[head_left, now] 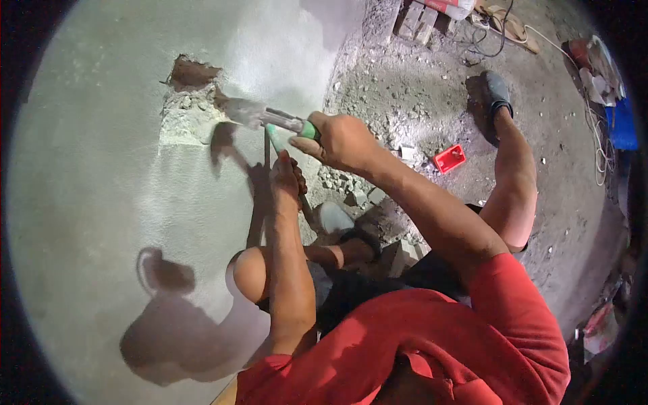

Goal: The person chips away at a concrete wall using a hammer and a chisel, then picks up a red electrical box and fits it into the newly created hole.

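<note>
My right hand (337,140) is closed round the green handle of a hammer (253,115), whose blurred head points left toward the wall. Just below it, my left hand (286,177) is wrapped round a chisel (275,138) with a light green upper part. The hammer and the chisel's green part overlap in view; whether they touch is unclear. A rough hole (192,73) with reddish brown inside opens in the grey plastered wall (88,169), and a chipped pale patch (183,120) lies beneath it.
Rubble (371,94) is strewn on the floor beside the wall. A red box (449,158) lies right of my right hand. A wooden pallet (417,21), a white and red sack (453,5), cables (599,145) and a blue item (621,125) are farther off.
</note>
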{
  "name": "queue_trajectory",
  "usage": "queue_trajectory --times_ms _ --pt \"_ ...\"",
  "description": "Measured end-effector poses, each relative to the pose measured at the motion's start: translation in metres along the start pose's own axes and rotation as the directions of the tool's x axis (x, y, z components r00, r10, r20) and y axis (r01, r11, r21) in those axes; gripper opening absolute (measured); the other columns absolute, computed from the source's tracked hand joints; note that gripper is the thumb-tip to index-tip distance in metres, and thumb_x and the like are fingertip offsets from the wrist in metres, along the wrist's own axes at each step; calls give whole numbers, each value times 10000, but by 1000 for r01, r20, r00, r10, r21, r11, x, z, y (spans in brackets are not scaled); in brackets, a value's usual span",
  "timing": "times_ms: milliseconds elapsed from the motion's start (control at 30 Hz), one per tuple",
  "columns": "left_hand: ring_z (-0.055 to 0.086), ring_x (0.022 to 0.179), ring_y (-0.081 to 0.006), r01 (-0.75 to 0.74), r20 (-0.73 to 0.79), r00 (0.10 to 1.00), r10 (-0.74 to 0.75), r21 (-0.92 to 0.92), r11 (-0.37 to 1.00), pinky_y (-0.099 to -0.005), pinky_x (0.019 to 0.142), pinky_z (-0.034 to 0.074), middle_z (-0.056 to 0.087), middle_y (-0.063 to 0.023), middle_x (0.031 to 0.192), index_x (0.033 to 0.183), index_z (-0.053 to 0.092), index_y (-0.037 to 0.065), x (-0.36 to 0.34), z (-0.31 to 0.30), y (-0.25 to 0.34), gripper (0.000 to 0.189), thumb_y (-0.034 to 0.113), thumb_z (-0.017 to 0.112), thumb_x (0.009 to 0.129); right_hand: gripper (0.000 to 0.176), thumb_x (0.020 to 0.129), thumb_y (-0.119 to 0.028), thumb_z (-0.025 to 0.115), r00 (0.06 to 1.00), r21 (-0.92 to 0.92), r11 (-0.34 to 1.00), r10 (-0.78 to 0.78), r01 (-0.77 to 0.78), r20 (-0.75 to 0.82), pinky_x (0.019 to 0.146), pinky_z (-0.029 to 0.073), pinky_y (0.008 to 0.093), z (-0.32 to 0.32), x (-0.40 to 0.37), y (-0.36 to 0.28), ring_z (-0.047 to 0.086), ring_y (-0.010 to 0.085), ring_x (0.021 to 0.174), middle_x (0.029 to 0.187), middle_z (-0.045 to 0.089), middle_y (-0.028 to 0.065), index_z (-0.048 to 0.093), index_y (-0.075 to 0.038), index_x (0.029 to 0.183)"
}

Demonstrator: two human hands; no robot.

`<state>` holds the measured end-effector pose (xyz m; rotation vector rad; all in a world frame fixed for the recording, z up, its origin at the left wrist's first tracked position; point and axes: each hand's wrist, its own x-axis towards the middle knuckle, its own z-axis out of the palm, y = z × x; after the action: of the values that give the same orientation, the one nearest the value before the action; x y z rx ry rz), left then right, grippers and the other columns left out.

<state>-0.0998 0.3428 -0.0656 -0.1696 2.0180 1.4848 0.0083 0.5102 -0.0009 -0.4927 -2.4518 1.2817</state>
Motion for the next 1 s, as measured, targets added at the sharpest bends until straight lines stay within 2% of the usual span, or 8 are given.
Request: queue_trajectory --times_ms 167,200,300,400,467,567,800,1000 --pt "386 424 -136 -23 56 998 26 -57 998 -314 407 345 426 3 573 830 512 82 2 -3 -8 371 402 448 1008 508 866 -534 643 995 208 976 -47 64 -86 660 518 497 39 -7 17 650 443 732 757 660 222 615 -42 990" --pt "447 438 -177 -118 -24 992 127 236 965 -341 426 384 449 -7 574 873 563 75 -2 4 -9 321 332 435 1017 524 876 -548 615 995 87 991 100 -102 22 690 522 507 49 3 42 653 443 762 789 668 223 616 -36 987" --pt "565 654 -290 -380 252 846 469 903 201 -436 624 451 573 -88 773 1046 590 69 41 -7 -167 377 410 437 993 561 892 -574 570 922 -94 935 354 -343 158 740 530 509 50 -1 78 659 441 828 850 681 234 627 -19 955" --pt "683 870 -404 -583 608 728 315 792 -181 -531 821 517 698 -169 972 1218 617 63 46 7 -272 523 488 439 969 591 901 -572 567 904 -92 901 427 -424 10 720 525 497 25 -42 105 667 428 780 796 671 246 628 15 931" --pt "672 910 -437 -525 529 846 -61 848 80 -543 822 509 706 -193 972 1120 644 75 34 30 -196 469 472 439 975 593 904 -558 581 867 69 866 497 -495 -16 695 518 479 21 -78 117 666 418 738 746 660 242 627 32 933" --pt "649 876 -478 -257 175 962 208 837 483 -524 747 526 662 -308 883 948 627 -6 21 39 -94 473 454 516 947 570 906 -523 605 874 184 869 479 -459 -82 674 509 431 3 -62 112 653 374 684 720 647 229 636 45 952" --pt "647 756 -472 -333 -73 855 514 681 651 -508 657 493 647 -289 761 880 600 -23 -15 6 -34 464 426 528 969 369 950 -383 621 914 433 828 404 -357 -18 485 381 280 11 -63 74 476 83 540 626 539 -10 571 -32 848" --pt "627 724 -460 -409 -87 833 546 567 715 -489 657 465 625 -274 731 915 612 -40 5 5 -18 526 471 499 974 352 935 -320 650 960 366 896 279 -253 -18 586 458 326 -13 -67 16 524 110 651 671 613 84 589 21 873"
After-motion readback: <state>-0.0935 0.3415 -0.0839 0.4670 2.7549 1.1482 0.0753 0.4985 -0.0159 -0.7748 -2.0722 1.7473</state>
